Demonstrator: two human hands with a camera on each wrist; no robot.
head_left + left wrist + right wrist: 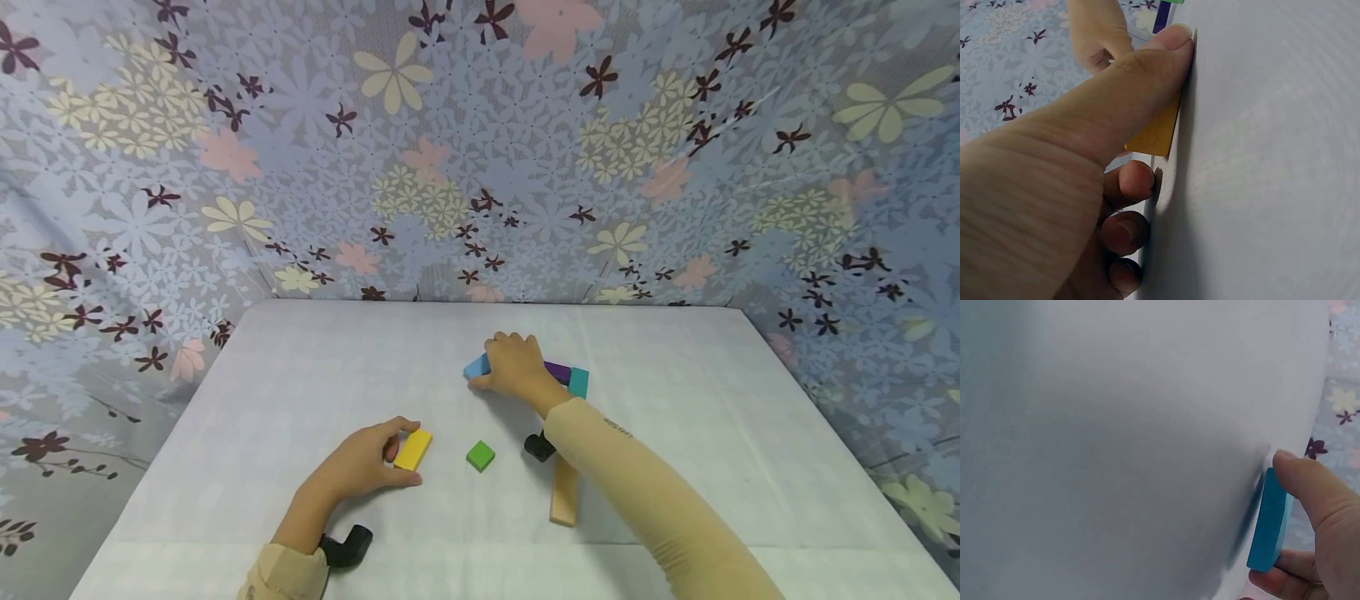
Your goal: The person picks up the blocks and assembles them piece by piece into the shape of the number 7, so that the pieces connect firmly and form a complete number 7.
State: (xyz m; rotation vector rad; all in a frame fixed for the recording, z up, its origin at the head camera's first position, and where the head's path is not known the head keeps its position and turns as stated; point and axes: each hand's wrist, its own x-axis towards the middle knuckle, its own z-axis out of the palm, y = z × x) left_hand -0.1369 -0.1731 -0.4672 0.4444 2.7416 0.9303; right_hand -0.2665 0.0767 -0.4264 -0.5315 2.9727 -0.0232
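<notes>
My left hand (363,461) is low over the table with thumb and index finger at the ends of a yellow block (414,451). In the left wrist view the thumb covers much of that yellow block (1154,134), and the other fingers are curled beside it. Farther back, my right hand (516,367) holds a light blue block (476,367) between thumb and fingers. The right wrist view shows this blue block (1267,522) tilted close over the white cloth. Just right of that hand are a purple block (557,372) and a teal block (578,382), end to end.
A small green block (481,455) lies between the hands. Under the right forearm a plain wooden block (565,496) shows partly. Black wrist cameras (348,547) are strapped to both arms. The white-covered table (337,350) ends at a flowered cloth backdrop (480,167).
</notes>
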